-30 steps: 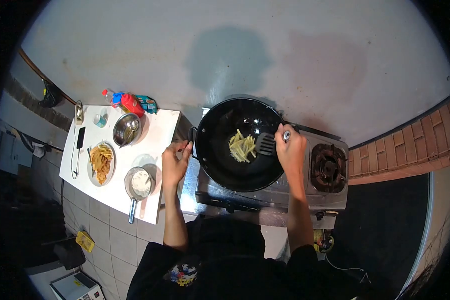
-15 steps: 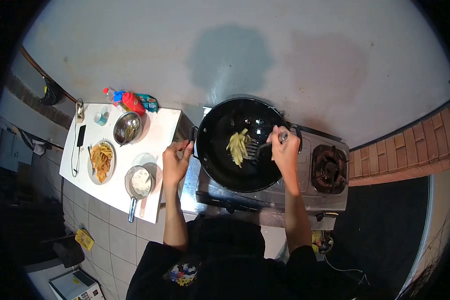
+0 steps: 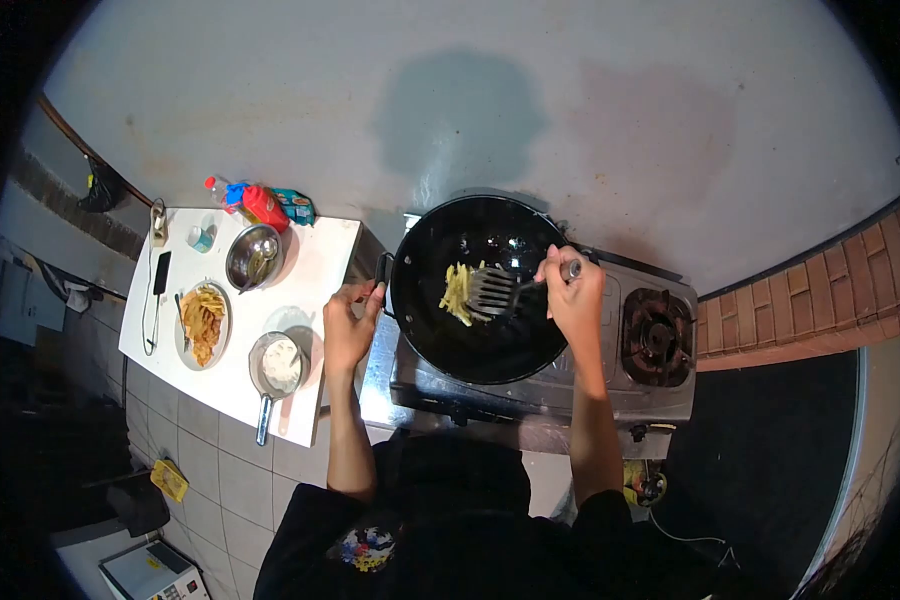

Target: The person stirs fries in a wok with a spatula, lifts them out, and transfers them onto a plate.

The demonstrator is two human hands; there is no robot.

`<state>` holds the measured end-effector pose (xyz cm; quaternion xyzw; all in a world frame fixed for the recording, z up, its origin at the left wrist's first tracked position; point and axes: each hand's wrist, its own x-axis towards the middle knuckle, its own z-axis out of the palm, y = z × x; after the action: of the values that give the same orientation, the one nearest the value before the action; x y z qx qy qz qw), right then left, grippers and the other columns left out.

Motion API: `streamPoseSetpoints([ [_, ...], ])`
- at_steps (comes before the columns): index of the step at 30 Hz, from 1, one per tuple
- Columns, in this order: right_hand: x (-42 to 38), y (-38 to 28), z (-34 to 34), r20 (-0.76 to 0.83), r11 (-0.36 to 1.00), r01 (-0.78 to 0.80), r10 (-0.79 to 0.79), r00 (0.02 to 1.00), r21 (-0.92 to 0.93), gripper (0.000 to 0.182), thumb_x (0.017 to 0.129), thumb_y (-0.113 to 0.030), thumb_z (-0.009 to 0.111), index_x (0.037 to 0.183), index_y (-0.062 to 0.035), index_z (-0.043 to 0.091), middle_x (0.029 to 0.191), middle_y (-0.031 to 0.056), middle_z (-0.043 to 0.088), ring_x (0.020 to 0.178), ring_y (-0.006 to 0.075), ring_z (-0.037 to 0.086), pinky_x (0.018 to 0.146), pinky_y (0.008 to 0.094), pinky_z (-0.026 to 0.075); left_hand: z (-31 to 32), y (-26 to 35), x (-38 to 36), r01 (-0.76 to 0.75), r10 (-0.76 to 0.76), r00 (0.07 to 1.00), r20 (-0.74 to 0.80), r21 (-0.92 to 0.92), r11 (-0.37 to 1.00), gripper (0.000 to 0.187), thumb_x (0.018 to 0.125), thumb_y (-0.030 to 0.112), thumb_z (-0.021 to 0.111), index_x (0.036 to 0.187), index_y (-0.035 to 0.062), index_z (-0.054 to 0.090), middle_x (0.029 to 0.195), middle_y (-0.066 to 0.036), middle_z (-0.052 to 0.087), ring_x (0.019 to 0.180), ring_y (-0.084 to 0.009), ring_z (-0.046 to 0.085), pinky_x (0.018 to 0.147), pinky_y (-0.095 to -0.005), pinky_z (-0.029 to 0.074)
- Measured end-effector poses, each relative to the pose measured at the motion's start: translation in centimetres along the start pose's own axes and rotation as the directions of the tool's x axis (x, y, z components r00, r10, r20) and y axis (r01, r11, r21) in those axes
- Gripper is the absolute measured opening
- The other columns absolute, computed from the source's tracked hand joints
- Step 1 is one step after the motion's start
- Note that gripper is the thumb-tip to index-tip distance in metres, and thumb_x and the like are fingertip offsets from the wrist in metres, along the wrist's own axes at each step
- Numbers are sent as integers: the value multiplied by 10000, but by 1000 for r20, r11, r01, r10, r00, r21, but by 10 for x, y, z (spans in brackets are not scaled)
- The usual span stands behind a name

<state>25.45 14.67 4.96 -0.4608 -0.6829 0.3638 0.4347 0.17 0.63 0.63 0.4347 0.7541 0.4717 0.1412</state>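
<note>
A black wok (image 3: pixel 470 358) sits on the gas stove, with pale yellow potato strips (image 3: pixel 457 294) bunched left of its middle. My right hand (image 3: pixel 576 295) is wrapped round the handle of a slotted metal spatula (image 3: pixel 492 291). The spatula's flat head lies against the right side of the strips. At the wok's left side, my left hand (image 3: pixel 352 325) is closed with thumb and fingers on the loop handle (image 3: pixel 386 268).
On the white table (image 3: pixel 238 385) at left stand a plate of fried food (image 3: pixel 203 325), a saucepan with white contents (image 3: pixel 281 364), a metal bowl (image 3: pixel 254 256), a phone (image 3: pixel 163 272) and several bottles and packets. A bare burner (image 3: pixel 659 338) is right of the wok.
The spatula head has moved left and turned flat over the potato strips. The strips have shifted slightly left and spread out. My left hand stays at the wok handle.
</note>
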Motion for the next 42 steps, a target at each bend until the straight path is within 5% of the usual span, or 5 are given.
streamPoseSetpoints([
  [3,-1,0,2,0,968,142,-145,989,-209,297,897,-116,593,627,4,563,461,98,476,399,138,470,433,310,350,2,-1,0,-1,1,1000,0,5,1000,278,848,211,689,948,-49,689,774,-180,661,726,-247,639,699,-332,478],
  [9,1,-16,1,69,999,10,-6,998,-53,283,888,-95,595,634,19,551,481,103,506,404,136,494,433,326,332,1,2,0,4,-4,1000,-3,12,1000,281,850,211,690,944,-54,689,772,-178,663,721,-230,638,683,-328,477],
  [15,-4,-11,2,56,977,174,-168,984,-122,256,876,-83,605,652,30,553,525,153,540,412,278,497,440,336,345,0,3,-1,18,-18,1000,6,-2,1000,285,850,210,691,947,-58,687,775,-176,667,725,-226,640,682,-327,480],
  [23,-3,-10,-3,37,985,174,-173,984,-21,359,958,-142,535,636,13,559,456,0,486,326,49,399,324,232,274,1,-1,-1,-3,3,1000,3,0,1000,277,849,201,690,949,-57,686,776,-185,669,735,-238,650,701,-328,482],
  [42,1,-6,18,-58,994,85,-89,994,-69,294,903,-90,570,634,22,525,492,124,514,403,206,519,431,329,357,1,-1,-1,-27,27,1000,-3,15,1000,285,846,207,690,954,-57,684,773,-192,654,715,-255,631,695,-338,479],
])
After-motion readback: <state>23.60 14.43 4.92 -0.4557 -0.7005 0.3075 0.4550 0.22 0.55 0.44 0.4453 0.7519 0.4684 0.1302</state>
